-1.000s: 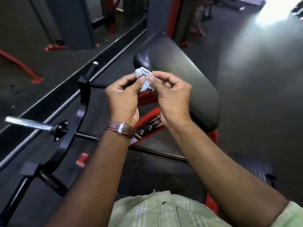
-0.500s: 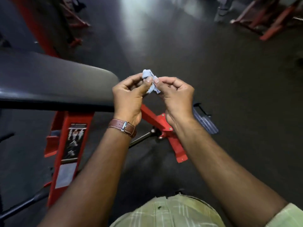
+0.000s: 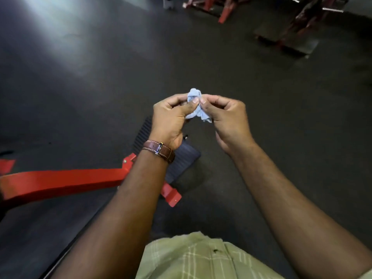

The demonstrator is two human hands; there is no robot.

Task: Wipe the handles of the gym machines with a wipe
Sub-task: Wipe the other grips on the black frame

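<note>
Head view: crumpled blue wipe (image 3: 196, 104) is pinched between left hand (image 3: 171, 119) and right hand (image 3: 227, 119), thumbs meeting.

ahead: open floor (image 3: 261, 117) | low-left: red frame (image 3: 60, 182) (footplate (image 3: 181, 160) beside)

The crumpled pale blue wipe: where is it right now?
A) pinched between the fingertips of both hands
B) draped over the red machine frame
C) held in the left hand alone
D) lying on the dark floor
A: the crumpled pale blue wipe is up in front of the person, pinched from one side by the left hand and from the other by the right hand, above the dark floor.
</note>
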